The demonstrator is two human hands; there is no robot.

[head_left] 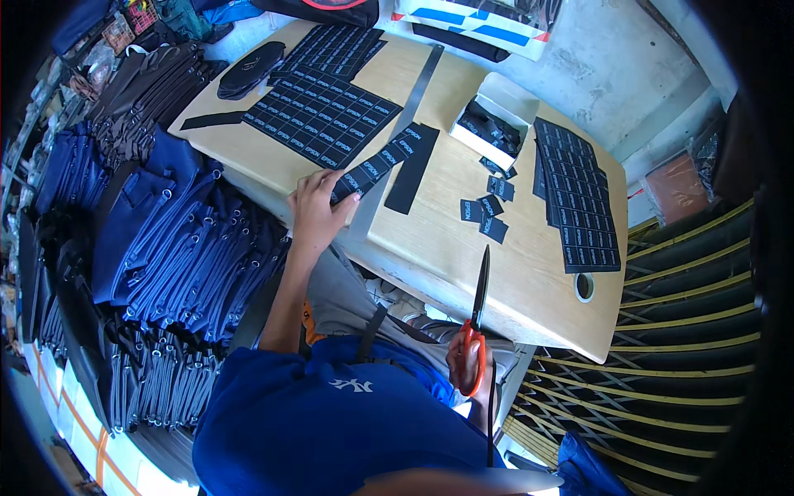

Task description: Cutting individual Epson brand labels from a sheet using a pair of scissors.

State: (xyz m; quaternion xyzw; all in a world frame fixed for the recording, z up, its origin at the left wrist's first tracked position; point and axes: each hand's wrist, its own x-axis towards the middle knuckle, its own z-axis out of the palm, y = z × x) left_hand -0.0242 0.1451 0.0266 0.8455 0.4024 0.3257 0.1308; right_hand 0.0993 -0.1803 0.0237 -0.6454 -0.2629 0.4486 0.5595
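Note:
My left hand [317,208] pinches the near end of a black strip of printed labels [382,164] above the table's front edge. The strip slants away to the right, over a plain black strip [413,172] on the tabletop. In my right hand [460,362], low by the table's front edge, are scissors [480,302] with orange handles. Their blades look closed and point away from me, apart from the strip. Several small cut labels [494,230] lie loose between the scissors and an open white box [488,149], which holds more dark pieces.
Uncut label sheets [322,116] lie at the table's far left, near a dark oval pouch [251,70]. Another stack of sheets [579,198] is at the right, beside a round table hole [584,287]. Blue bags [194,256] pile up left of the table; a folding metal gate [662,347] stands right.

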